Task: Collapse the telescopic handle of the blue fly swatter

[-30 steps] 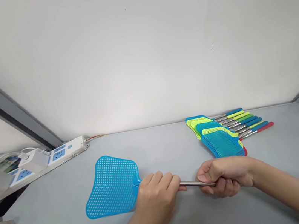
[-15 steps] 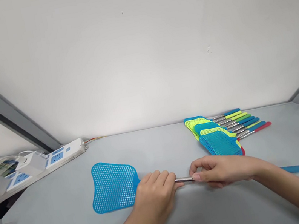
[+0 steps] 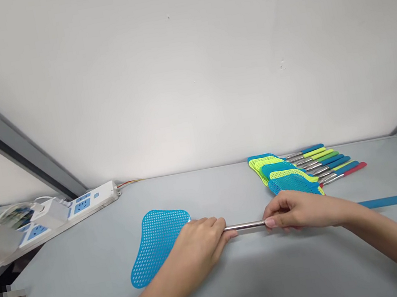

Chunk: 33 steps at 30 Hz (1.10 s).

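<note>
You've got the blue swatter [image 3: 160, 241] running left to right over the near part of the counter [image 3: 85, 289], left hand [image 3: 204, 239] wrapped round it by the mesh head, right hand [image 3: 296, 210] pinching the metal shaft [image 3: 245, 226] with its fingers [image 3: 276, 222]. Other swatters [image 3: 294, 175] are piled far right.
</note>
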{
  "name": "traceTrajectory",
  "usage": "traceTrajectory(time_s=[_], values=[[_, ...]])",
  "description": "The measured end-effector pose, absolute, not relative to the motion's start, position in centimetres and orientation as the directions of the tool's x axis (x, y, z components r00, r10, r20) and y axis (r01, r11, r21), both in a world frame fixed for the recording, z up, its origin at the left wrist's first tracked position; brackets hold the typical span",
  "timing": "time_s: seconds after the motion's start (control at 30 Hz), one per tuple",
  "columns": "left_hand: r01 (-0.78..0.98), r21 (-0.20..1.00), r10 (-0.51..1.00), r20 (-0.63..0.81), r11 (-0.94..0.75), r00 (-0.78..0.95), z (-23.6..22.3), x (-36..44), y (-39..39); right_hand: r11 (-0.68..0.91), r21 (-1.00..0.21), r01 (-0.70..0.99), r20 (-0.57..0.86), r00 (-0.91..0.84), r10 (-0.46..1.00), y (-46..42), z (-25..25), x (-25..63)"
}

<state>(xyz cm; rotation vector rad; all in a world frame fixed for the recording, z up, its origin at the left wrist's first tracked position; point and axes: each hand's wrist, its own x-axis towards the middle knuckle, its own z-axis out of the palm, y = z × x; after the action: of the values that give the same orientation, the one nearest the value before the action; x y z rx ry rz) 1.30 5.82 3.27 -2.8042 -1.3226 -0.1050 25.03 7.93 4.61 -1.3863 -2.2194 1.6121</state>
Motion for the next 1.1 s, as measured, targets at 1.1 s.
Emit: traceTrajectory(time_s=[1.1], values=[[0.777,0.027,0.775,-0.049,-0.629,0.629,1.9,3.1,3.3,-0.521,-0.705,0.48,-0.668,-0.697,0.261,7.7,2.2,23.9]])
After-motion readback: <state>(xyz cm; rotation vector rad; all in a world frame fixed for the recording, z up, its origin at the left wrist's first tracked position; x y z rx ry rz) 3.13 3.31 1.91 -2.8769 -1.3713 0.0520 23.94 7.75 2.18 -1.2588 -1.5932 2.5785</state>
